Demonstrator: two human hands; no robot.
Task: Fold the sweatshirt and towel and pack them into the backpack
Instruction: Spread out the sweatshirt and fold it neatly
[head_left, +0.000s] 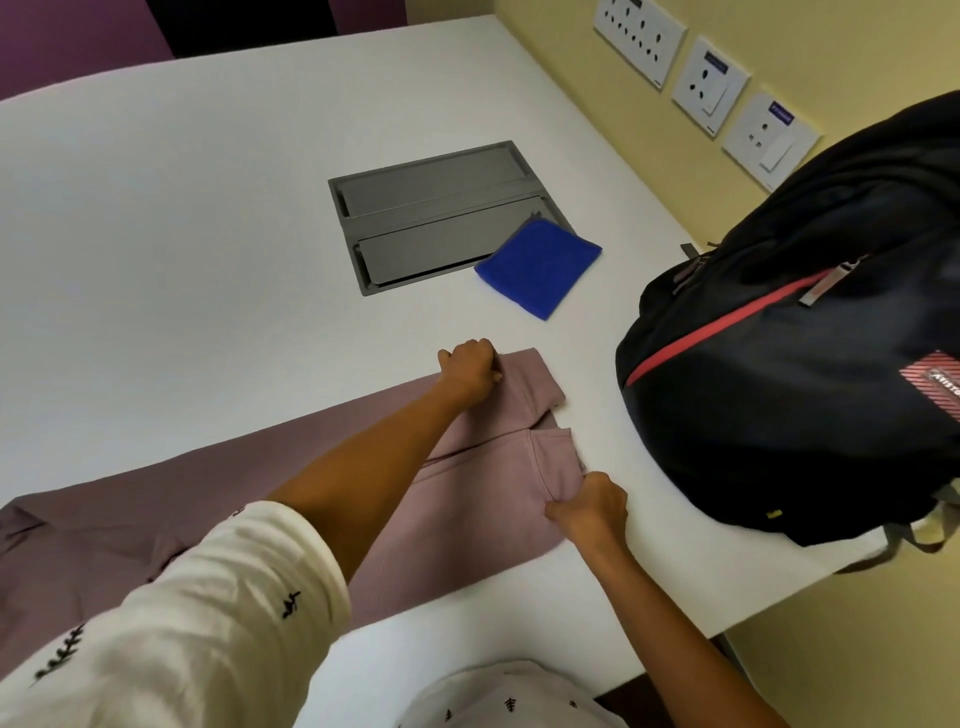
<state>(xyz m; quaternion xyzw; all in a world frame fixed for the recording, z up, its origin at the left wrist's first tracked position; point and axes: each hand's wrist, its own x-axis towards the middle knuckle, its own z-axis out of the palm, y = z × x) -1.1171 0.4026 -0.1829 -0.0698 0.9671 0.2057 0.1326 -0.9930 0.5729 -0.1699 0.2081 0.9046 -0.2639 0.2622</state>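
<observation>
The backpack (810, 395), dark with a red stripe, sits on the white surface (156, 249) beside the yellow wall, its right side cut off by the frame. Just left of the backpack the pink sweatshirt (467, 519) lies flat on the surface. It runs away from the backpack toward the near left, and the end nearest the backpack is folded over in layers. The left grip (470, 366), a bare hand on an arm in a white printed sleeve (208, 623), is curled tight on the far corner of that folded end. The right grip (589, 506) pinches the near edge of the same end, closer to the backpack, fingers bunched on the cloth. Beyond the sweatshirt and left of the backpack, apart from both, the blue towel (537, 270) lies folded into a flat rectangle. Its far corner overlaps a grey hatch (415, 218) set into the surface. Three socket plates (709, 85) sit on the wall behind the backpack
</observation>
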